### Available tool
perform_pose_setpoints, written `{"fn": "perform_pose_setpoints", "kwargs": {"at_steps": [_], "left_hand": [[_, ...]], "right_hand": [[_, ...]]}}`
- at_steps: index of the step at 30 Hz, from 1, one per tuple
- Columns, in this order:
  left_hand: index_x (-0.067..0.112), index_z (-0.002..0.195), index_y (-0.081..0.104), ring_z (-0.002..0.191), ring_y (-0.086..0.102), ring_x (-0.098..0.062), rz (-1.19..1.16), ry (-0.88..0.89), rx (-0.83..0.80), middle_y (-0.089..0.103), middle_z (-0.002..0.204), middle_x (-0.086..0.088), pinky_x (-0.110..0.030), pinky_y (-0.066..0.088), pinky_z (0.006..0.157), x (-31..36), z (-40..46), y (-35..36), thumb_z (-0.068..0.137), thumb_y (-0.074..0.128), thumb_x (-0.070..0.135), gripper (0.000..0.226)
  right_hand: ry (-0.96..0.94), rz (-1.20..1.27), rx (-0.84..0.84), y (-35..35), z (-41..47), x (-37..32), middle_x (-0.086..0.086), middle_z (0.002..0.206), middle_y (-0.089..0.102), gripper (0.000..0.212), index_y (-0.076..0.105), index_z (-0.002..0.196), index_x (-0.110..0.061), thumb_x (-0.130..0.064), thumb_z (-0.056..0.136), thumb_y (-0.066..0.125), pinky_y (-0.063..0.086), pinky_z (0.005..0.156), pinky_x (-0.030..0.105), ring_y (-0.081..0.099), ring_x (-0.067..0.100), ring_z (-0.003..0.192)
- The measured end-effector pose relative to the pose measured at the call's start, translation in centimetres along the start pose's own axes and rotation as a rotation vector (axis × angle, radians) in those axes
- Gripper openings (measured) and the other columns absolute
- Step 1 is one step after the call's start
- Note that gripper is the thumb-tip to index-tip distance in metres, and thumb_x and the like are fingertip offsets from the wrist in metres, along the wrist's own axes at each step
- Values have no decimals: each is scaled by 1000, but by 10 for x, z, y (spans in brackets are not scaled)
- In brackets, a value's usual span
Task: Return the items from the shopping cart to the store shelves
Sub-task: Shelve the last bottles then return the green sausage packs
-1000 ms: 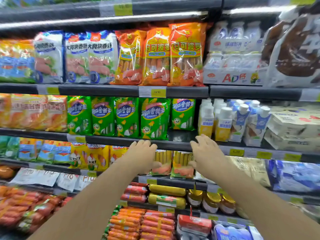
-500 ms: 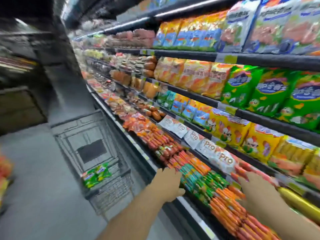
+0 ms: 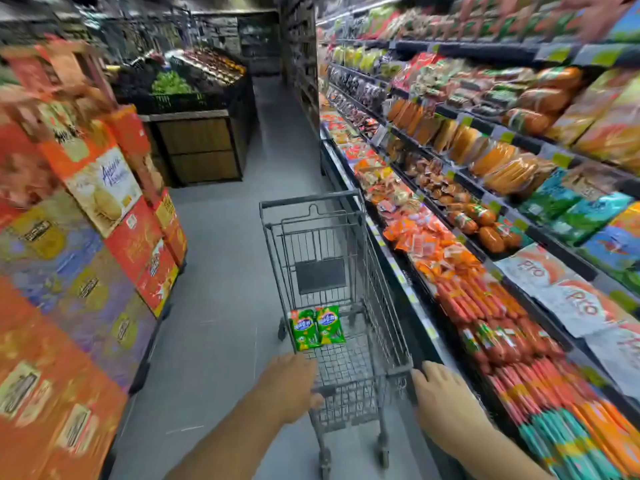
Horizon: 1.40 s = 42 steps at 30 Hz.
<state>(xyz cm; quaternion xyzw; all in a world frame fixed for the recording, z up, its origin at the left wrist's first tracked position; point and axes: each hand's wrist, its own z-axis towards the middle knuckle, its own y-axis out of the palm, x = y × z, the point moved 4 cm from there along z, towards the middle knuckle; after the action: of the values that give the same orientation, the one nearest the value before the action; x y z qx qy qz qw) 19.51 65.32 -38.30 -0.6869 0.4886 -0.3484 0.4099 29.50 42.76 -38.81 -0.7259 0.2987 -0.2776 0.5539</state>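
Lying in cart (image 3: 388,308): two green packets (image 3: 317,328).

Boxes (image 3: 69,237) at left blurred, cart (image 3: 332,258) handle partly hidden by hands

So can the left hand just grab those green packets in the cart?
Probably yes. The left hand grips the cart at its near rim, the green packets lie uncovered just beyond it, and the basket's top is open.

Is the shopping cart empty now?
No: two green packets lie side by side in the cart basket, toward its left side.
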Motion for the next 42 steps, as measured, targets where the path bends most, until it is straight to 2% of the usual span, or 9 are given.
{"fn": "perform_pose_setpoints", "kwargs": {"at_steps": [5,8,11,15,24,28,31,35,42], "left_hand": [[15,128,51,123,46,-30,-13,-13,1,52,131,-10,-42,36,104,-32,70,-8,94,53,47,47],[13,126,52,124,44,-30,-39,-10,-26,50,131,-12,-42,36,104,-36,124,-6,95,52,43,44],[11,130,50,125,43,-30,-35,-13,-60,49,134,-13,-43,33,107,-40,183,-1,96,51,39,43],[11,133,48,130,39,-31,-29,-53,-128,46,138,-12,-44,30,112,-56,266,19,97,50,40,46],[12,136,48,128,41,-30,7,-140,-282,48,135,-13,-42,34,105,-110,438,105,97,50,41,49],[14,134,49,128,42,-29,12,-175,-311,48,134,-11,-42,34,107,-132,486,155,97,49,43,47],[16,132,51,127,43,-28,24,-213,-316,48,134,-9,-41,37,106,-149,509,187,98,46,34,39],[15,137,47,127,43,-28,22,-287,-338,44,137,-9,-41,39,103,-167,528,221,98,49,31,42],[10,155,14,134,36,-40,-203,-529,-231,17,158,-20,-44,37,108,-180,561,255,99,42,49,73]], "right_hand": [[-64,-63,-31,3,100,-18,6,119,50,37,53,118,-15,-10,82,50,40,97,36,48,28,114],[-99,-34,-89,12,166,-12,10,97,60,32,67,96,-12,-11,64,69,53,80,41,61,30,92],[-138,-67,-95,34,232,-3,13,114,54,38,59,115,-9,-4,78,53,45,94,42,54,33,109],[-248,-130,-159,75,328,2,17,132,44,42,47,130,-7,-11,88,46,33,105,45,40,33,124],[-304,-134,-315,192,493,-15,19,133,45,41,46,134,-5,-15,94,42,32,107,49,42,36,124],[-273,-76,-370,248,534,-35,22,134,44,39,46,132,-4,-16,95,39,35,104,50,42,38,123],[-261,-89,-395,282,554,-48,23,135,42,42,42,135,-1,-19,98,37,36,105,48,40,38,124],[-169,35,-433,315,577,-59,20,135,45,46,42,134,-3,-30,98,46,39,102,44,44,34,124],[150,493,-469,358,610,-59,13,133,46,61,35,134,-4,-39,92,59,41,100,40,48,29,124]]}}
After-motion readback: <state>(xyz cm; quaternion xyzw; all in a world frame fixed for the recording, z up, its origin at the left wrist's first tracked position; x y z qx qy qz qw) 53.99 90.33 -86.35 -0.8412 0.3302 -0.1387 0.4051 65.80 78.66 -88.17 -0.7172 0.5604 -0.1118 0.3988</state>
